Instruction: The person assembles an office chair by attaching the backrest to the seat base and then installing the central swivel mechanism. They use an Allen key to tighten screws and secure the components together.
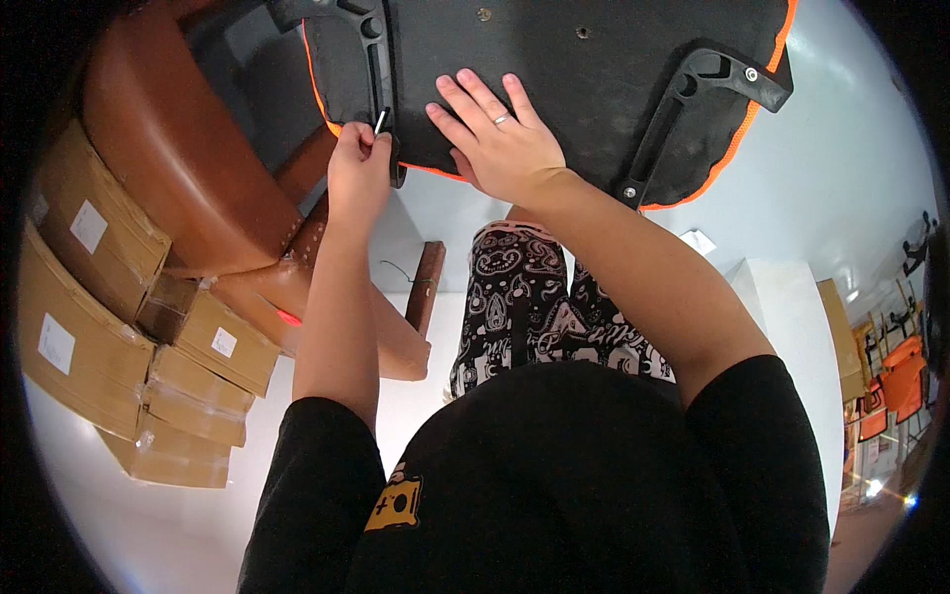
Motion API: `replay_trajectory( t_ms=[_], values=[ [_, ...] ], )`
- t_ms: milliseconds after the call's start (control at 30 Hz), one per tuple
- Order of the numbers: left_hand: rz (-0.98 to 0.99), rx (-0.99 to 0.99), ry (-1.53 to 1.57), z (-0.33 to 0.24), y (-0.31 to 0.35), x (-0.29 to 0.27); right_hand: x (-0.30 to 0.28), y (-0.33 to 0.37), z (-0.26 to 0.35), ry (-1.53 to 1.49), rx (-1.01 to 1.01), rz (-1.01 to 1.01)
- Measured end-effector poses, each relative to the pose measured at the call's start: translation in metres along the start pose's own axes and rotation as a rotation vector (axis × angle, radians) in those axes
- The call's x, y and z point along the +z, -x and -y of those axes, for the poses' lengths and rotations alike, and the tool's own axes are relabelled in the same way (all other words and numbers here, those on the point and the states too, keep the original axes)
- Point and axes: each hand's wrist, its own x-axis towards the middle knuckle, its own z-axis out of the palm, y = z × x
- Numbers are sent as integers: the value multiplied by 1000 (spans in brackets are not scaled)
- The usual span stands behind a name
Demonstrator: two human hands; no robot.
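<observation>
Left hand (358,176) gripped a thin silver-and-black rod (382,121), black angular plastic bracket (388,74) at its right — right hand (507,148) lay open on orange-edged black fabric panel (554,79).

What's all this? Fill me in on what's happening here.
A person's left hand pinches a slim tool, possibly a hex key, close to the lower end of the left black bracket. Their right hand lies spread on the black upholstered panel with orange piping, perhaps a chair seat. The right black bracket shows a screw head near each end.
</observation>
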Motion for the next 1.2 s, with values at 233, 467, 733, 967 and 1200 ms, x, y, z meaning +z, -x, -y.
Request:
replay_trajectory(
  t_ms=[233,467,733,967,1200],
  values=[
    [-113,228,-32,-7,4,-1,-6,-2,0,-141,10,-8],
    [18,465,-3,-63,11,56,-27,-16,-34,-308,189,-237],
    [-837,467,-204,70,-44,-137,-51,-19,-67,82,192,-259],
    [-883,153,-410,154,-236,-324,-89,-33,-78,175,240,-244],
    [-787,54,-579,130,-255,-312,-89,-11,-123,199,185,-189]
  ],
)
